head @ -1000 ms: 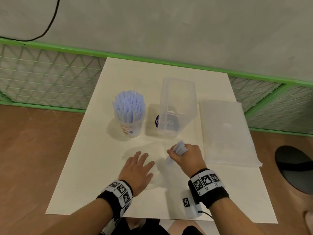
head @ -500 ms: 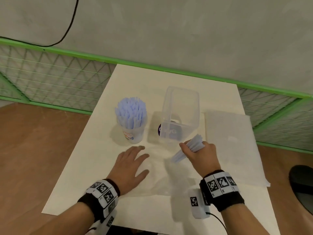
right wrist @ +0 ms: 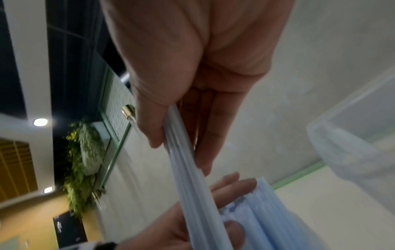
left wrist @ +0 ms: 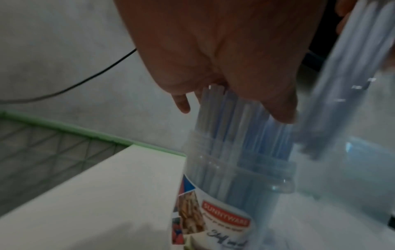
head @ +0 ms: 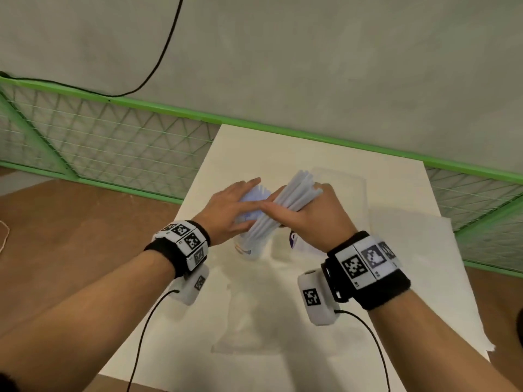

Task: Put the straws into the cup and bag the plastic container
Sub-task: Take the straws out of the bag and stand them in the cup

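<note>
A bundle of straws (head: 285,207) is being pinched between the thumb and curled fingers of the right hand (head: 314,219); in the right wrist view the thumb (right wrist: 149,128) is being pressed against one side of the bundle and the fingers (right wrist: 205,135) against the other. The bundle is being held on a slant, its long axis running from upper right, above the knuckles, down and to the left, so that its lower ends are being aimed at the mouth of the cup (left wrist: 233,186). In the left wrist view those lower ends are being shown blurred, at or just inside the rim; which, cannot be told.

The left hand (head: 229,210) is being held flat, fingers straight and close together, and laid against the tops of the straws already standing in the cup (left wrist: 237,128). They appear to be being pressed aside so that a gap is being kept on the right, the side from which the bundle is being brought. The coming move is judged to turn on this: the cup lies below and left of the right fingers, and the bundle's axis would need to be tipped nearer upright to slide in.

The plastic container (head: 348,193) is being left standing on the table (head: 283,321), just behind the right hand, and the flat bag (head: 418,244) is lying to its right, untouched.
</note>
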Available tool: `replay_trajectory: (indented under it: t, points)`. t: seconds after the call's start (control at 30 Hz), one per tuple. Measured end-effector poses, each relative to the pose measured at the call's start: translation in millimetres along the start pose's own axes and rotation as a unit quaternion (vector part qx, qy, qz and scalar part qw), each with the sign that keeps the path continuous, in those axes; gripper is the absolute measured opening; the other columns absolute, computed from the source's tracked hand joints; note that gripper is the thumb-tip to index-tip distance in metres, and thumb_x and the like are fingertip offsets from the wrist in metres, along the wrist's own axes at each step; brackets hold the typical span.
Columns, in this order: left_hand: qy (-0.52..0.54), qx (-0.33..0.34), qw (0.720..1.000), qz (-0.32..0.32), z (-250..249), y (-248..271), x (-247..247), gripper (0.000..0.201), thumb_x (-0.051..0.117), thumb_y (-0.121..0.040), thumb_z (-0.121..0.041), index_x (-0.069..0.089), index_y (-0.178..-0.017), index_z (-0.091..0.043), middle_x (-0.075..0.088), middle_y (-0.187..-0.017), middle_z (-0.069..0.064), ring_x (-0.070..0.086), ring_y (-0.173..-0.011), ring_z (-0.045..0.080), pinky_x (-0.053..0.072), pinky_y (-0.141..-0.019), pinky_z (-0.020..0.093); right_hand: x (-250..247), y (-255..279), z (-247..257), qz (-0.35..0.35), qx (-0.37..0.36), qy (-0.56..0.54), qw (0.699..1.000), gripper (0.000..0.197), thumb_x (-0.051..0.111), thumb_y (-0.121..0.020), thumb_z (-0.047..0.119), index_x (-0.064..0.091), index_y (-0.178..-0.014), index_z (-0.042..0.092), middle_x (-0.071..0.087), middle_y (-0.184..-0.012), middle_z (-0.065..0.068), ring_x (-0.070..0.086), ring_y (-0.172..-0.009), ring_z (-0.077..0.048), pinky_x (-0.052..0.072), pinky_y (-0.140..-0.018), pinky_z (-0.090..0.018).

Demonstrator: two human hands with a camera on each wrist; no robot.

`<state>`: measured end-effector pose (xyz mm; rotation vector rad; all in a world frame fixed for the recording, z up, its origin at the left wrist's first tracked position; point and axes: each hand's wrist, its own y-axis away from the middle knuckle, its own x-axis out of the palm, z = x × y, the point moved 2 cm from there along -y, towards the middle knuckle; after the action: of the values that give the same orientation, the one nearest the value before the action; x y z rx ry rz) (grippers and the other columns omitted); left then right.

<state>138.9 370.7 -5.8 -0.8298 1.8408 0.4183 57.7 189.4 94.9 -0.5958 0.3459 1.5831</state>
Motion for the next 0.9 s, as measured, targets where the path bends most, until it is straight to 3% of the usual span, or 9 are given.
replay_trajectory:
  t: [0.13,0.23,0.33,0.4,0.47,0.57,0.7,0.77,0.9]
  points:
    - [0.103,0.003,0.994,-0.033,11.0,-5.2,2.1,0.036,0.057,-0.093,-0.022,0.063,-0.128,-0.02,0.032,-0.156,0.003,0.033,-0.141,0.026,0.03,-0.114,0.045,2.6,-21.1,0.4,0.008,-0.026,0.066,0.997,0.033,0.072,-0.087,0.036,0.073,-0.071,0.007,0.066,-0.059,-0.006,0.063,-0.059,-0.013,0.048,-0.058,-0.032]
    - [0.126,-0.001,0.992,-0.016,14.2,-7.5,1.3,0.037,0.051,-0.098,-0.03,0.058,-0.134,-0.024,0.033,-0.156,-0.003,0.03,-0.143,0.019,0.026,-0.117,0.039,10.6,-28.6,-7.3,0.035,-0.031,0.085,0.995,0.032,0.072,-0.087,0.036,0.068,-0.06,0.019,0.055,-0.048,0.007,0.055,-0.05,-0.007,0.039,-0.05,-0.022]
    - [0.14,0.002,0.99,-0.013,11.8,-6.6,-4.6,0.049,0.029,-0.1,-0.045,0.05,-0.14,-0.028,0.032,-0.156,-0.008,0.027,-0.144,0.01,0.024,-0.119,0.037,19.8,-32.2,-12.7,0.027,-0.023,0.065,0.997,0.031,0.073,-0.086,0.036,0.071,-0.07,0.01,0.063,-0.058,-0.003,0.06,-0.058,-0.013,0.045,-0.053,-0.028]
    - [0.193,-0.036,0.98,-0.042,7.3,-2.3,-14.1,0.051,0.024,-0.101,-0.045,0.048,-0.142,-0.027,0.034,-0.155,-0.009,0.025,-0.143,0.002,0.02,-0.12,0.029,26.3,-34.5,-14.2,0.024,-0.026,0.062,0.997,0.025,0.075,-0.084,0.034,0.072,-0.074,0.011,0.065,-0.063,-0.001,0.061,-0.062,-0.014,0.046,-0.057,-0.029]
    - [0.259,-0.069,0.96,-0.081,-0.5,6.3,-24.1,0.045,0.026,-0.101,-0.04,0.047,-0.14,-0.03,0.038,-0.152,-0.011,0.027,-0.141,-0.004,0.02,-0.119,0.022,29.7,-36.2,-17.2,0.027,0.005,0.042,0.999,0.03,0.079,-0.082,0.031,0.063,-0.058,0.019,0.058,-0.053,0.011,0.057,-0.055,-0.01,0.041,-0.053,-0.022]
    - [0.297,-0.059,0.949,-0.09,-10.4,20.1,-27.9,0.042,0.03,-0.102,-0.033,0.048,-0.14,-0.026,0.045,-0.148,-0.009,0.034,-0.139,-0.002,0.026,-0.118,0.029,33.8,-33.9,-15.8,0.043,0.003,0.052,0.998,0.044,0.08,-0.081,0.028,0.049,-0.05,0.031,0.048,-0.041,0.014,0.051,-0.046,-0.004,0.034,-0.048,-0.014]
    - [0.313,-0.059,0.941,-0.111,-19.0,36.8,-23.6,0.045,0.036,-0.101,-0.026,0.042,-0.145,-0.022,0.046,-0.147,-0.01,0.038,-0.137,0.001,0.031,-0.116,0.033,47.1,-35.3,-18.3,0.076,-0.007,0.074,0.994,0.026,0.079,-0.08,0.034,0.069,-0.073,0.011,0.065,-0.065,-0.003,0.062,-0.064,-0.017,0.049,-0.061,-0.034]
    - [0.344,-0.077,0.924,-0.147,-25.1,44.0,-27.2,0.048,0.042,-0.099,-0.025,0.036,-0.146,-0.032,0.045,-0.147,-0.014,0.038,-0.136,-0.002,0.031,-0.114,0.026,53.5,-34.7,-24.3,0.08,-0.019,0.085,0.993,0.029,0.081,-0.075,0.039,0.069,-0.09,0.017,0.066,-0.082,0.0,0.061,-0.08,-0.018,0.049,-0.075,-0.041]
    - [0.334,-0.037,0.922,-0.195,-40.2,50.0,-35.5,0.053,0.059,-0.096,-0.018,0.041,-0.141,-0.039,0.052,-0.141,-0.018,0.048,-0.13,0.001,0.037,-0.109,0.021,43.4,-14.1,-24.2,0.004,-0.02,0.072,0.997,0.064,0.081,-0.074,0.046,0.05,-0.128,0.029,0.051,-0.125,0.014,0.048,-0.115,-0.007,0.041,-0.096,-0.024]
